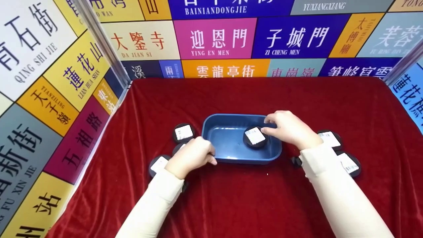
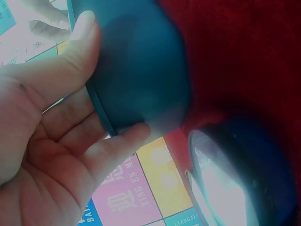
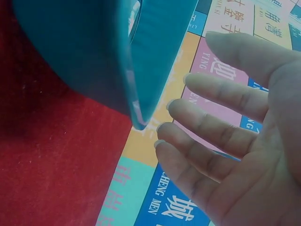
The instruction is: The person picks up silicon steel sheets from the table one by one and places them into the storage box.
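Note:
A blue rectangular plastic box (image 1: 224,142) stands on the red cloth. Inside it, toward the right end, a round black disc-shaped thing with a white label (image 1: 255,137) lies label up. My left hand (image 1: 195,152) grips the box at its near left corner; in the left wrist view its thumb (image 2: 83,52) lies over the rim, with fingers on the other side of the wall. At the right end, my right hand (image 1: 289,127) hovers by the rim. Its fingers (image 3: 207,117) are spread and loosely straight beside the box wall in the right wrist view, holding nothing.
Left of the box lie several similar black discs, among them one at the back (image 1: 183,133) and one partly behind my left wrist (image 1: 159,164). Two more, a farther disc (image 1: 329,138) and a nearer disc (image 1: 349,164), lie beside my right forearm. Printed panels (image 1: 214,38) wall the back and sides.

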A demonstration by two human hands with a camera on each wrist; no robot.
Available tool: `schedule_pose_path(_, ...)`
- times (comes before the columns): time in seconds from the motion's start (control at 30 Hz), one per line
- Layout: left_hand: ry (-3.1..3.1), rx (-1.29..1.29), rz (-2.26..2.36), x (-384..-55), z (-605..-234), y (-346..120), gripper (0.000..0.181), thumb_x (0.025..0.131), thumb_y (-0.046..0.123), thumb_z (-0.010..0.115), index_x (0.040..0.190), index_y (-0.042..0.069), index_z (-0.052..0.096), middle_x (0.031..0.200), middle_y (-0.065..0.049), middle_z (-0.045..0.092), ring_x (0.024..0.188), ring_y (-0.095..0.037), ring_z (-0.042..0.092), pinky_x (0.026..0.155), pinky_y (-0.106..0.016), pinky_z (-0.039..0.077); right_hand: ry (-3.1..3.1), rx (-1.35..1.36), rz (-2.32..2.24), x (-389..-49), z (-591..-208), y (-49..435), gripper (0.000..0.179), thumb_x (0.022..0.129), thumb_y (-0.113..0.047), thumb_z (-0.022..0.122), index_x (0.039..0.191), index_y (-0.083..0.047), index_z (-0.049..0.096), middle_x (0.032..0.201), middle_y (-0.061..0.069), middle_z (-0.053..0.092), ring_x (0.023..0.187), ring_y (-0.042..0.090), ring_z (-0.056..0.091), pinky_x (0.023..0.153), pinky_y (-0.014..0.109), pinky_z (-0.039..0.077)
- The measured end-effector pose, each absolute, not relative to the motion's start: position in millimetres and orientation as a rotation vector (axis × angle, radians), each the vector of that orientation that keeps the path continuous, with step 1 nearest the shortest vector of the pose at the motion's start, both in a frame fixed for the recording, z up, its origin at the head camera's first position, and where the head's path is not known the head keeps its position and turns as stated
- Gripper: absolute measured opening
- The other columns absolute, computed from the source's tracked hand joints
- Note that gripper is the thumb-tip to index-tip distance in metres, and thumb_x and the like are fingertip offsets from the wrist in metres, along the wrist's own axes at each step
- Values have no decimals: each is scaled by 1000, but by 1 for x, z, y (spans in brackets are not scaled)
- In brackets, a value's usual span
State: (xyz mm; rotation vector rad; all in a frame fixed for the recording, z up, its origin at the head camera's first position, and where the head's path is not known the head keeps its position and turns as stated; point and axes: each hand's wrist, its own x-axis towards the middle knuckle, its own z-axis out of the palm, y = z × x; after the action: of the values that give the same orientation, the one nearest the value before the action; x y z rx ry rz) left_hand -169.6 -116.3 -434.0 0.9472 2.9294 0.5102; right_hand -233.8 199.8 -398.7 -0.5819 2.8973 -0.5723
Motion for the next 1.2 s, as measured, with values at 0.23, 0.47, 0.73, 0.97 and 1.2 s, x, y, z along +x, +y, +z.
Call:
schedule_pose_path(0.23,2935,938,508,-170,-434,-117,12,80,30,85,79,20,80,80,7,76,70,-14,68,64,-32,58,2919,-608,-576,-233,-403,205,34,91,-27,72,112,-1,72,107,19,70,100,34,63,93,51,53)
schedule_pose_path(0.47,2930,944,516,-170,-435,-117,11,81,30,85,79,20,80,79,7,76,69,-13,68,64,-31,58,2941,-644,-577,-230,-406,209,31,90,-25,72,110,-1,73,103,19,69,95,33,62,90,50,53)
schedule_pose_path(0.73,2918,948,535,-171,-435,-117,10,81,28,85,80,19,81,78,7,76,70,-13,69,65,-31,58,2937,-606,-562,-229,-408,215,37,92,-28,71,118,-2,70,111,21,67,100,32,62,93,52,53)
schedule_pose_path(0.97,2918,934,535,-170,-435,-116,11,81,30,84,83,20,81,81,7,77,73,-14,70,65,-33,59,2918,-583,-547,-226,-405,220,40,93,-29,70,121,-1,69,114,22,67,102,34,62,94,54,53)
schedule_pose_path(1.2,2914,920,539,-171,-435,-118,13,81,31,85,84,19,81,83,7,77,74,-14,71,67,-32,59,2923,-576,-539,-224,-403,223,40,93,-30,70,121,-2,69,114,22,67,101,34,61,93,55,53)
